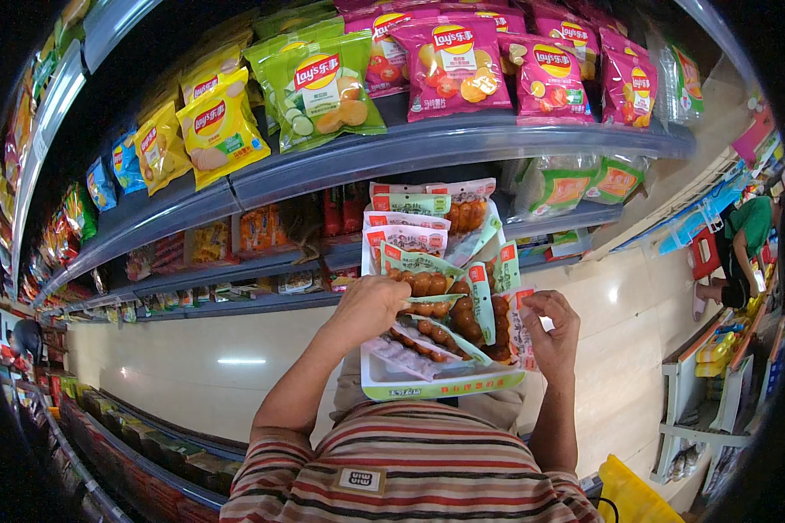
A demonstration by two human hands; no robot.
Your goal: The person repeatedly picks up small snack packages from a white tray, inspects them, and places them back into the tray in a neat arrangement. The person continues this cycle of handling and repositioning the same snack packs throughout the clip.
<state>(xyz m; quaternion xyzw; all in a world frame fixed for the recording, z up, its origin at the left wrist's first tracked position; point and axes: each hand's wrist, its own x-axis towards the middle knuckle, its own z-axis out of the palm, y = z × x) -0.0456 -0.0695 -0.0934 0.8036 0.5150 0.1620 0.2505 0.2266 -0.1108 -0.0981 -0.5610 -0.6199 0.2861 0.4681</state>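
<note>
A white display box [366, 372] with a green printed front lip stands in front of my torso, filled with clear-windowed snack packets holding brown, rounded pieces. My left hand [374, 304] reaches over the box's left side and pinches the edge of a green snack packet [425, 282]. At the right side, my right hand [553, 327] has thumb and fingertips on the edge of a pink snack packet [520, 320]. Another green packet [481, 304] leans upright between the hands. Pale purple packets [405, 356] lie slanted near the front, and several more stand in rows at the back.
A shelf [432, 140] above the box carries Lay's chip bags [458, 68] in several colours. Lower shelves [268, 261] hold other packets. A person in a green top [749, 225] bends at the far right. A yellow container [634, 493] is at lower right.
</note>
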